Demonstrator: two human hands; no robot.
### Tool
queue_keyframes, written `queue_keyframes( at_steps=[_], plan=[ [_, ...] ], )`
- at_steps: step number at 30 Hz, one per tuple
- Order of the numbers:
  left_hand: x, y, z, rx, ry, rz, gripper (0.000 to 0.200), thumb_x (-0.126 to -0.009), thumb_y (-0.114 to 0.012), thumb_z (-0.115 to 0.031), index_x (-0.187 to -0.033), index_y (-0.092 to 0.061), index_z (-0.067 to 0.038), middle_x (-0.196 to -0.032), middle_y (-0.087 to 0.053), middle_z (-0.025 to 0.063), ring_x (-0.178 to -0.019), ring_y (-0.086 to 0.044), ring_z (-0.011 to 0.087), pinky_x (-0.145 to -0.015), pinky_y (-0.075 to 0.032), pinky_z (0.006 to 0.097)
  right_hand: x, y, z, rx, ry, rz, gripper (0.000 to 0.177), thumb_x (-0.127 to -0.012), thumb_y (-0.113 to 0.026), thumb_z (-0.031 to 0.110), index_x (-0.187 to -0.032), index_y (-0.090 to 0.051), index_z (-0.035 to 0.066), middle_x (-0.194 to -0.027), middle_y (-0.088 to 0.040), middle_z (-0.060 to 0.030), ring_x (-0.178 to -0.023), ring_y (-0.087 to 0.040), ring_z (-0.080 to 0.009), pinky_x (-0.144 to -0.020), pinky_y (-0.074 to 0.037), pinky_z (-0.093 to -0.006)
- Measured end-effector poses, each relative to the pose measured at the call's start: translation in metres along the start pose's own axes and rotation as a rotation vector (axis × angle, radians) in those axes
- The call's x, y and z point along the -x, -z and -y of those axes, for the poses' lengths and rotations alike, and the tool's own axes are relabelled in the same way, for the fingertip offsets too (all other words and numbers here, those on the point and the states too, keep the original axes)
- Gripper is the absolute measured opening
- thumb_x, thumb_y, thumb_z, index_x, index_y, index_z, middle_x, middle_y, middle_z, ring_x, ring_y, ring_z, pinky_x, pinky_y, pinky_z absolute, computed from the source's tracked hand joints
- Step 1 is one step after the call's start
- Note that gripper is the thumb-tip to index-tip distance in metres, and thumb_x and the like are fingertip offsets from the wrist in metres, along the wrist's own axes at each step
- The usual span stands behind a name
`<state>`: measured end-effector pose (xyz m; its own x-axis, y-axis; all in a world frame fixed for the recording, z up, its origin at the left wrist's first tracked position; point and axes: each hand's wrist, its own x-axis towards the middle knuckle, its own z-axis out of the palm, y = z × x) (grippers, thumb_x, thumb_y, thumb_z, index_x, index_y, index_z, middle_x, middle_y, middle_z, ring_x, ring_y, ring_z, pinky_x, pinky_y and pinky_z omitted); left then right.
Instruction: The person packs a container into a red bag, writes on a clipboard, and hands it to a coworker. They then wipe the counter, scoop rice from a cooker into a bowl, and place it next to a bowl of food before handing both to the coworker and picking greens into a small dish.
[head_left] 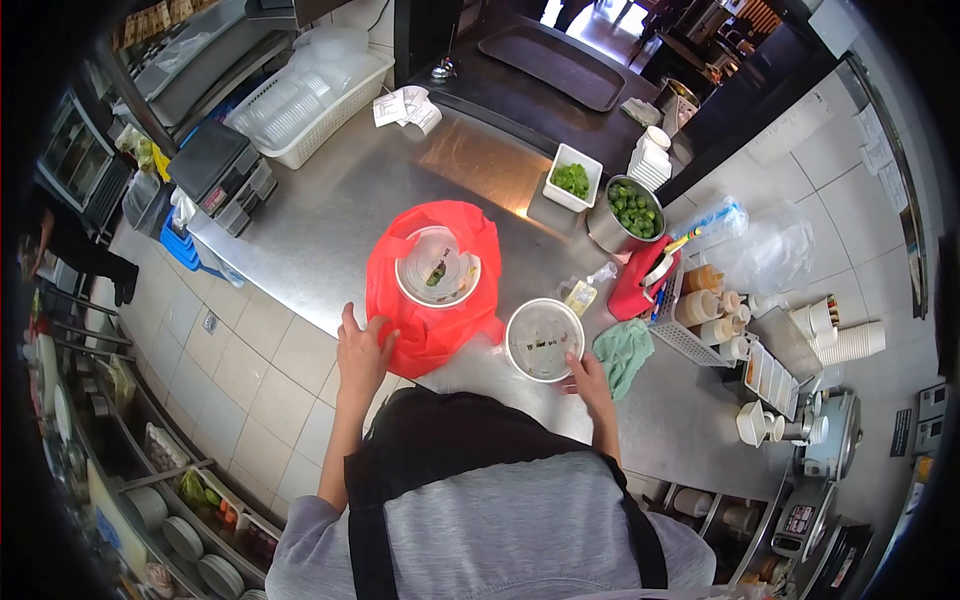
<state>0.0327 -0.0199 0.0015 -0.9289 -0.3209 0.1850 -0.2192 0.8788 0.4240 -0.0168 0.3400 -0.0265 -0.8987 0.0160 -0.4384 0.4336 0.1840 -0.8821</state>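
A red plastic bag [385, 270] lies spread on the steel counter, with a round lidded takeaway container [437, 250] standing on it. Through that lid, something green and dark handwriting show. My left hand [362, 352] is at the bag's near left edge, fingers apart and curved, fingertips against or very close to the plastic. To the right stands a second round white-rimmed container [543, 335] with a clear lid marked in dark writing. My right hand [588, 380] grips its right side, thumb on the rim; the other fingers are partly hidden.
Right of the containers are a green cloth [625, 355], a small sachet [580, 297], a red pouch [640, 280] and a basket of sauce bottles [703, 307]. Behind stand a pot of limes [635, 210] and a tub of lettuce [571, 180]. A lid-filled crate [310, 140] sits back left.
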Motion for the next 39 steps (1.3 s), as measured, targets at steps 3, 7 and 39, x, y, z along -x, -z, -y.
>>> queue_keyframes(
  at_steps=[3,7,39],
  plan=[
    [0.007,-0.004,-0.003,0.173,0.187,0.213,0.046,-0.079,-0.062,-0.023,-0.120,-0.045,-0.012,-0.113,-0.047,0.0272,-0.095,-0.054,0.0414,-0.077,-0.046,0.0461,0.005,-0.007,0.002,-0.179,0.028,0.004,0.022,-0.084,-0.058,0.022,-0.078,-0.055,0.002,-0.066,-0.055,-0.0047,-0.053,-0.058,-0.0126,-0.045,-0.051,-0.0246],
    [0.013,-0.010,0.002,0.380,0.231,0.294,0.057,-0.078,-0.064,-0.020,-0.127,-0.037,-0.006,-0.108,-0.048,0.0280,-0.095,-0.053,0.0421,-0.076,-0.047,0.0458,0.003,-0.012,0.031,-0.032,0.085,0.147,0.019,-0.082,-0.058,0.017,-0.071,-0.054,0.003,-0.063,-0.054,-0.0027,-0.053,-0.056,-0.0105,-0.045,-0.050,-0.0247],
    [0.027,0.001,0.001,0.532,0.168,0.160,0.069,-0.068,-0.061,0.004,-0.132,-0.034,0.000,-0.124,-0.038,0.0216,-0.109,-0.048,0.0349,-0.087,-0.044,0.0366,-0.071,-0.026,0.036,0.823,0.543,0.008,0.034,-0.062,-0.067,0.007,-0.095,-0.060,0.010,-0.097,-0.056,-0.0169,-0.092,-0.057,-0.0347,-0.078,-0.046,-0.0371]
  ],
)
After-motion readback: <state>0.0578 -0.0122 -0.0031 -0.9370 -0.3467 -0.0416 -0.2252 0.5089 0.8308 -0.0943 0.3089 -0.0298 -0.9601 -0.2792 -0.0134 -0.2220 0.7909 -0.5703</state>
